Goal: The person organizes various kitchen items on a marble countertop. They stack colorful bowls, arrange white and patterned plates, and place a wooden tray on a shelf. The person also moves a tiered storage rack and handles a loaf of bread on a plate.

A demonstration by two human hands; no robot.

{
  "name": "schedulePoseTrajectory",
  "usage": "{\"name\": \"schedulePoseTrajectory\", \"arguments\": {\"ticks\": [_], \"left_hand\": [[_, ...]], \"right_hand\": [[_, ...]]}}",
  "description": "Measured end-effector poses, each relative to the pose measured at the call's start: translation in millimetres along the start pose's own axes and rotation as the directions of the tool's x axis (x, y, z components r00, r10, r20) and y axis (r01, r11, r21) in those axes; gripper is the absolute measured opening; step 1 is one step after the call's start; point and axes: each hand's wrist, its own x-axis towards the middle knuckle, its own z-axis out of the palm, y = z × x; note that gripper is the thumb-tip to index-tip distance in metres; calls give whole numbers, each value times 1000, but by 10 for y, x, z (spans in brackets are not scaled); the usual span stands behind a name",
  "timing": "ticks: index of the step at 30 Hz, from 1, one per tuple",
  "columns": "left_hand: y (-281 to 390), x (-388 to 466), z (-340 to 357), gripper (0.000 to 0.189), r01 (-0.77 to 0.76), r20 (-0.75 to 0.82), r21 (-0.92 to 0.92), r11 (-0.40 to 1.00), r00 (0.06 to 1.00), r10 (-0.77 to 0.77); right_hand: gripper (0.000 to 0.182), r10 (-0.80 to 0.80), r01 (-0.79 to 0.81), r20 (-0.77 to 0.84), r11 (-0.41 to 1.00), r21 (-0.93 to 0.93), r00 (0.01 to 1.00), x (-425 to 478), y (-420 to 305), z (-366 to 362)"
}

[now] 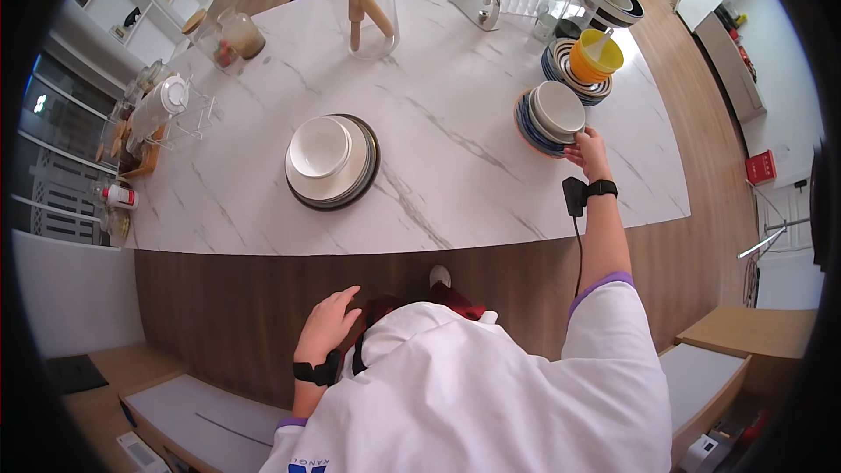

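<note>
My right hand (589, 152), with a black wrist strap, reaches to the near right edge of a stack of white bowls (560, 107). Its fingers are against the rims, but whether they grip is hidden. Under the bowls lie blue-patterned plates (531, 128), with a pinkish plate rim at the bottom. My left hand (328, 323) hangs in front of my body below the table edge, holding nothing, with its fingers apart. Left of the table's middle, a white bowl (320, 147) sits on white plates (326, 188) over a dark-rimmed plate (371, 174).
Behind the bowls, yellow and orange cups (594, 56) with a white spoon stand on striped plates (604, 92). Glass bottles (546, 23) are further back. A clear vase (335, 20) holds wooden rolling pins (358, 0). Jars and a wire rack (190, 119) line the left of the marble-patterned table (440, 144).
</note>
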Motion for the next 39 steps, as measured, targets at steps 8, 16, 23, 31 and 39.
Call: {"name": "schedulePoseTrajectory", "arguments": {"ticks": [8, 16, 23, 31, 39], "left_hand": [[-232, 271, -178, 38, -48, -19, 68, 997, 999, 49], [-439, 413, -330, 38, -64, -108, 50, 997, 992, 69], [-664, 445, -345, 38, -30, -81, 33, 999, 996, 33], [-750, 589, -459, 35, -109, -146, 13, 994, 983, 109], [-925, 514, -530, 35, -97, -166, -1, 995, 982, 95]], "right_hand": [[58, -40, 28, 100, 993, 112, 994, 145, 63, -77], [53, -47, 39, 61, 991, 129, 997, 74, -74, -125], [47, -158, 135, 142, 977, 163, 977, -188, -605, -29], [51, -114, 81, 297, 989, 124, 948, -653, -575, 785], [55, -83, 28, 394, 989, 144, 915, -993, 91, 1584]]}}
